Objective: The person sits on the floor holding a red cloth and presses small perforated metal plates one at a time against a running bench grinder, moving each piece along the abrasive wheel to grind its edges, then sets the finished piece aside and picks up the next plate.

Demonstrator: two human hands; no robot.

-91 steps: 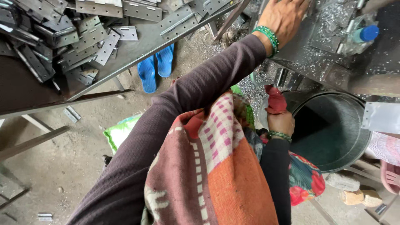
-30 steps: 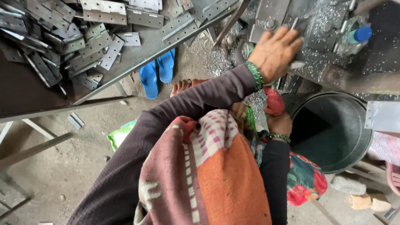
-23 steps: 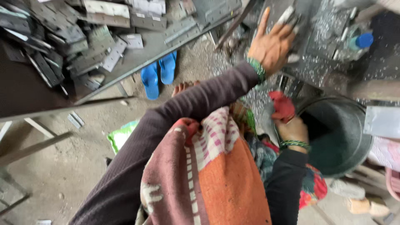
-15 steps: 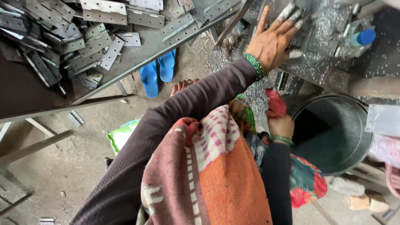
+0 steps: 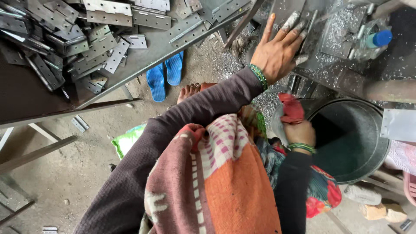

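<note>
My left hand (image 5: 277, 52) reaches out over a dark metal work surface (image 5: 342, 30) strewn with metal shavings. Its fingers are spread, the tips are coated in grey dust, and it holds nothing. A green bangle sits on that wrist. My right hand (image 5: 300, 133) is close to my body, fingers closed around a red cloth (image 5: 291, 108), just left of the rim of a round metal bucket (image 5: 368, 151). A pink, white and orange shawl (image 5: 216, 173) covers my lap.
A heap of flat steel hinges (image 5: 86, 43) lies on a table at upper left. Blue sandals (image 5: 164, 76) and a bare foot (image 5: 188, 92) are on the dusty floor. A clear bottle with a blue cap (image 5: 375, 41) stands at upper right. A green-white bag (image 5: 128, 141) lies at my left.
My left hand, curled low on the work surface a second ago, has lifted a little and spread its fingers. My right hand has stayed by the bucket with the red cloth.
</note>
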